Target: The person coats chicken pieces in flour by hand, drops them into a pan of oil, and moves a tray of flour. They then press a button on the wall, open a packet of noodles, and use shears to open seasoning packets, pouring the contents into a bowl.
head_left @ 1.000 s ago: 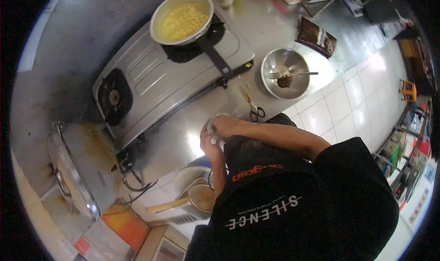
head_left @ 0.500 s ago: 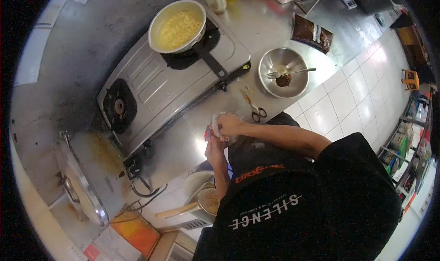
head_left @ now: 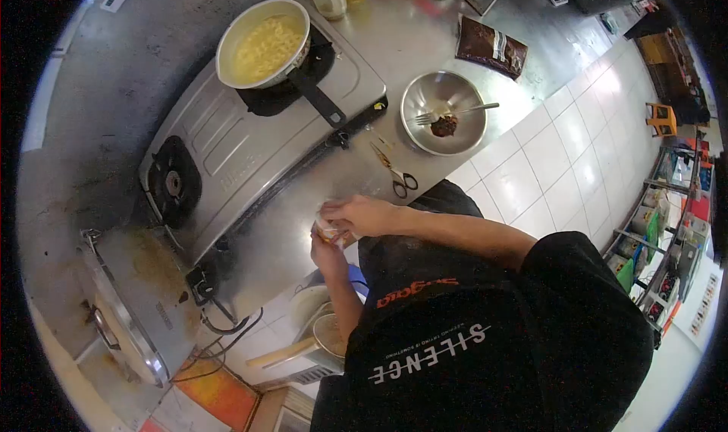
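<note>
My left hand [head_left: 328, 257] and my right hand [head_left: 368, 216] are together above the counter's front edge. Between them is a small, crinkled packet [head_left: 327, 229], whitish with some red and orange; the fingers cover much of it. My left fingers grip it from below while my right hand closes over its top. Scissors [head_left: 391, 169] lie on the counter just beyond my right hand. Farther right stands a steel bowl [head_left: 449, 88] with a dark brown paste [head_left: 444, 126] and a fork [head_left: 474, 109] resting across it.
A gas stove [head_left: 227, 140] carries a pot [head_left: 224, 49] of pale noodles [head_left: 267, 47] in liquid, its black handle [head_left: 318, 98] pointing toward me. A dark brown pouch [head_left: 485, 47] lies at the back right. Below the counter's left side is a handled strainer [head_left: 327, 333].
My view has shifted, so the counter's things appear farther left. My right hand has come down over the packet, and less of its red part shows.
</note>
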Tool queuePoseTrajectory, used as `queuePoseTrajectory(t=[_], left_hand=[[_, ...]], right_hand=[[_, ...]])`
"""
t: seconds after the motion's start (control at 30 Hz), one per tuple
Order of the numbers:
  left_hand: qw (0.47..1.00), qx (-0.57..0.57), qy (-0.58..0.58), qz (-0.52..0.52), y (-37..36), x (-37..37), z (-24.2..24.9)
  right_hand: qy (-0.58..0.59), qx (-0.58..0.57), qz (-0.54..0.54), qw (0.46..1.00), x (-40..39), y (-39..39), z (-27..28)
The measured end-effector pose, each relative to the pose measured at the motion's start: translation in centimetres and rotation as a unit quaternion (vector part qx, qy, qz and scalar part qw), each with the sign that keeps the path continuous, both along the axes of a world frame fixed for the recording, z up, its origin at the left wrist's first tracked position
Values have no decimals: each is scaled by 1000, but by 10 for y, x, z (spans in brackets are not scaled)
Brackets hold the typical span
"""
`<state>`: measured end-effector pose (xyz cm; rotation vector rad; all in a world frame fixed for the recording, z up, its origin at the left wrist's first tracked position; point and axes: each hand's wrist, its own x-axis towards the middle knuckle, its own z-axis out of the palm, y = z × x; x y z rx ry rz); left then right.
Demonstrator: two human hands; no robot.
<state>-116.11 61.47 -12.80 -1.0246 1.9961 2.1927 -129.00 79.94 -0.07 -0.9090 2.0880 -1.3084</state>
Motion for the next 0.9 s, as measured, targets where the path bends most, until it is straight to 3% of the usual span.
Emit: queuePoseTrajectory(t=[0.07, 0.1, 0.13, 0.17, 0.23, 0.27, 0.3, 0.37, 0.43, 0.5, 0.53, 0.57, 0.6, 0.67, 0.73, 0.77, 0.8, 0.9], left_hand=[[961, -239, -17, -140, 6, 2, 16], [996, -69, -15, -46, 10, -7, 30], [993, 102, -11, 52, 11, -17, 40], [952, 267, -6, 151, 10, -24, 43], [941, 278, -8, 193, -1, -23, 32], [933, 285, 8, 219, -6, -25, 28], [923, 294, 26, 248, -7, -27, 24], [947, 200, 28, 251, -6, -33, 32], [972, 113, 41, 201, -12, -37, 23], [990, 24, 59, 124, -29, -25, -7], [988, 6, 87, 125, -23, -25, -4], [990, -22, 83, 114, -18, -26, -5], [991, -54, 66, 105, -10, -25, -6], [982, -145, 18, 117, -2, -25, -5], [948, -254, -67, 179, 9, -30, 43], [914, -331, -88, 219, 14, -28, 45], [876, -397, -112, 249, 24, -32, 43], [813, -439, -81, 373, 40, -26, 46]], right_hand=[[115, -69, -58, 989, 6, -1, -8], [84, -68, -86, 990, 6, 4, -4], [52, -68, -113, 990, 3, 13, 6], [20, -68, -138, 988, 3, 23, 12], [-38, 28, -314, 948, 17, 57, 14], [-153, -19, -512, 845, 29, 68, -2], [-142, 35, -613, 777, 35, 98, -29], [-273, -25, -759, 590, 27, 133, -15], [-325, -139, -742, 570, 20, 166, -27], [-246, -110, -650, 711, 24, 209, -76], [-141, 62, -578, 801, 20, 209, -50], [-7, 231, -504, 832, 17, 209, -19], [53, 284, -456, 842, 11, 212, -16], [52, 291, -419, 859, -1, 215, -13], [-7, 316, -412, 854, 1, 212, -18], [-59, 360, -402, 840, 7, 203, -3], [-103, 31, -532, 840, 20, 233, -71], [-164, 67, -327, 928, 12, 199, -49]])
